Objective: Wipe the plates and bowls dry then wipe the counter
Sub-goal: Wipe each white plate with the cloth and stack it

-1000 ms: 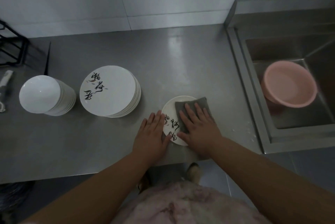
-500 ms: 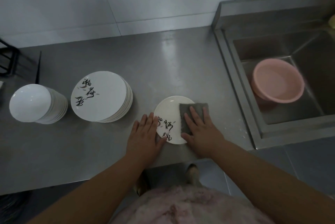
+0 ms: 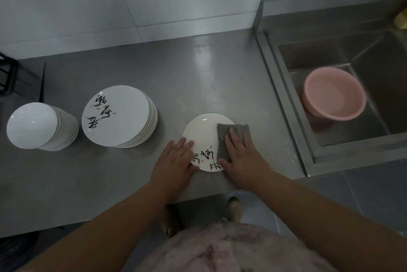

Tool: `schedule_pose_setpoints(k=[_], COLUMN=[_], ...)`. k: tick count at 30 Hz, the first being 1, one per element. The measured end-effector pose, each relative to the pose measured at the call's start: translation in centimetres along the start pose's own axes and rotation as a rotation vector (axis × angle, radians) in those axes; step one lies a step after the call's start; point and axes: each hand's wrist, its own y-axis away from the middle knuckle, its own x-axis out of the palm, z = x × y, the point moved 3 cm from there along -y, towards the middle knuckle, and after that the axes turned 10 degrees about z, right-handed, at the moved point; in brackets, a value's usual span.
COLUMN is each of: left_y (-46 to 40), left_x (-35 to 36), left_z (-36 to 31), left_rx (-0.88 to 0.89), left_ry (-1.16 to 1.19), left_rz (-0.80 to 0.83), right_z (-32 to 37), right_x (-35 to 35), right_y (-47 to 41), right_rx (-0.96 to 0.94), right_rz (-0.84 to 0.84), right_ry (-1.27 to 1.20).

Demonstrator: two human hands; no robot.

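A small white plate [image 3: 202,132] with black brush writing lies near the front edge of the steel counter [image 3: 198,77]. My right hand [image 3: 242,157] presses a grey cloth [image 3: 229,137] flat onto the plate's right half, fingers straight. My left hand [image 3: 174,161] rests flat on the plate's left rim, fingers straight, steadying it. To the left stand a stack of larger white plates [image 3: 119,115] with the same writing and a stack of white bowls [image 3: 37,126].
A steel sink [image 3: 330,51] adjoins the counter on the right, with a pink basin [image 3: 334,95] inside. A black wire rack [image 3: 8,75] stands at the far left. Water droplets [image 3: 288,150] dot the counter near the sink's edge. White tiled wall behind.
My right hand has slid the cloth from the plate's middle towards its right side. The left hand stays on the left rim. The camera view shifted slightly.
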Motion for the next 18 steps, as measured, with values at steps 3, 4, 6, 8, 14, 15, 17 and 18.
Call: schedule_pose_setpoints(k=[3, 4, 6, 8, 14, 15, 17, 18], left_y=[0.1, 0.2, 0.6, 0.9, 0.6, 0.3, 0.0, -0.2], left_x=[0.0, 0.0, -0.1, -0.2, -1.1, -1.3, -1.4, -1.5], left_z=[-0.5, -0.6, -0.8, -1.0, -2.1, -2.4, -2.9, -3.0], left_rx=[-0.014, -0.015, -0.006, 0.000, -0.051, -0.052, -0.042, -0.032], left_ry=[0.000, 0.011, 0.026, 0.024, -0.023, -0.015, 0.013, 0.020], left_rz=[-0.021, -0.020, -0.018, -0.034, -0.044, -0.022, 0.031, 0.051], right_z=[2.2, 2.5, 2.1, 1.1, 1.0, 1.5, 2.1, 2.2], right_x=[2.0, 2.2, 1.4, -0.4, 0.1, 1.1, 2.6, 2.9], right_y=[2.9, 3.2, 2.4, 0.6, 0.4, 1.4, 3.1, 3.4], right_rx=[0.020, 0.027, 0.039, 0.029, -0.009, -0.014, -0.031, -0.035], right_rz=[0.043, 0.063, 0.052, 0.005, 0.019, 0.027, 0.060, 0.066], right_ry=[-0.021, -0.021, -0.023, -0.039, -0.008, -0.010, -0.020, -0.025])
